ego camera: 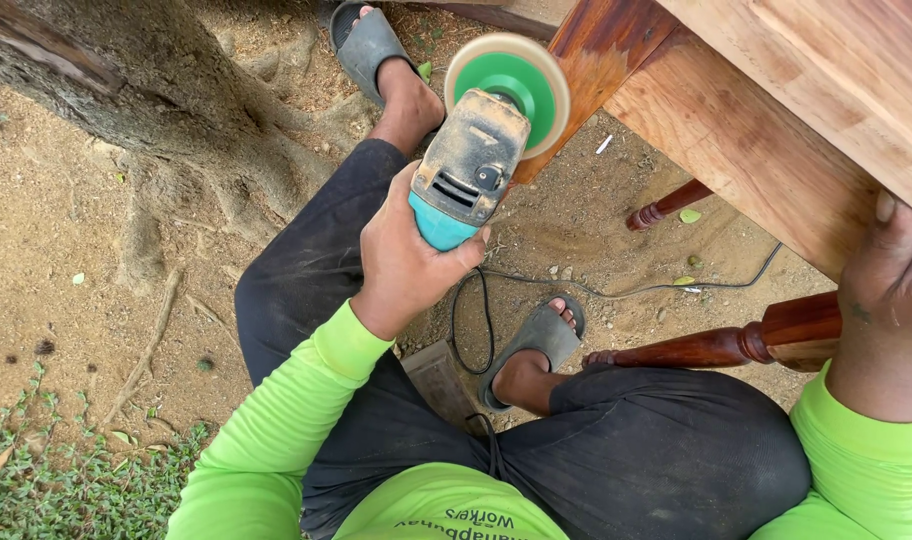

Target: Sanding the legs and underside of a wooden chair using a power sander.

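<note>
My left hand [408,260] grips the teal body of a dusty angle grinder [471,160]. Its green round sanding disc [509,88] sits against the reddish wooden leg [601,50] of a piece of furniture. My right hand [886,310] rests on the edge of the furniture's sanded wooden frame [756,140], fingers over the rim. I am seated low, knees apart, in black trousers and a bright green long-sleeved shirt.
A black power cord [596,290] loops over sandy ground between my sandalled feet [541,345]. Turned dark red legs [716,345] lie under the frame. Tree roots [146,90] lie at upper left, grass [56,480] at lower left.
</note>
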